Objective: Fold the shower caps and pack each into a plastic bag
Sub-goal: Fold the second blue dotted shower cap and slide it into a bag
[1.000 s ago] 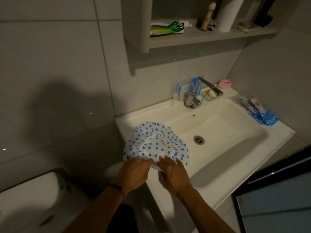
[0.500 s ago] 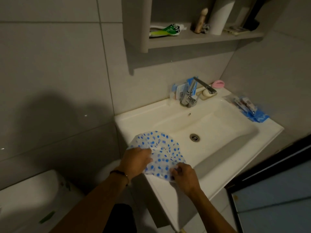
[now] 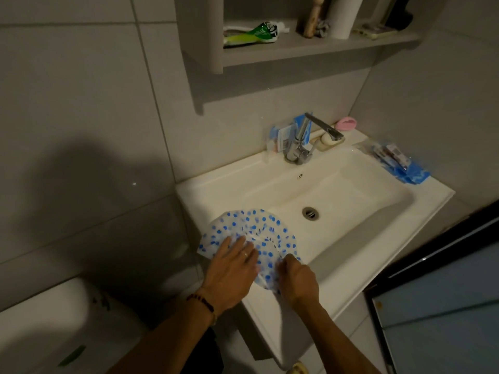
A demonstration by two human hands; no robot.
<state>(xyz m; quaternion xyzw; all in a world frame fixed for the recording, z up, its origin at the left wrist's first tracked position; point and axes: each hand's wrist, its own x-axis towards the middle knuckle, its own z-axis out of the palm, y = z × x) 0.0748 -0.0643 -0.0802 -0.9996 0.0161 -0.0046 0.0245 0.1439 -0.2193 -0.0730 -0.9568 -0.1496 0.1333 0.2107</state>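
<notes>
Dim grey-tiled bathroom wall (image 3: 81,103) with a shelf (image 3: 310,49) above a white sink (image 3: 351,238).

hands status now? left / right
Left hand: open, fingers straight, pressing flat on the shower cap.
Right hand: closed, fingers curled, pinching the cap's near edge.

The white washbasin (image 3: 421,211) carries a blue-dotted shower cap (image 3: 253,233) on its near left corner, under both grips. Well beyond the right grip (image 3: 295,279), a blue packet bundle (image 3: 397,163) lies on the far right ledge; a soap dish (image 3: 328,140) sits by the tap (image 3: 302,147).
</notes>
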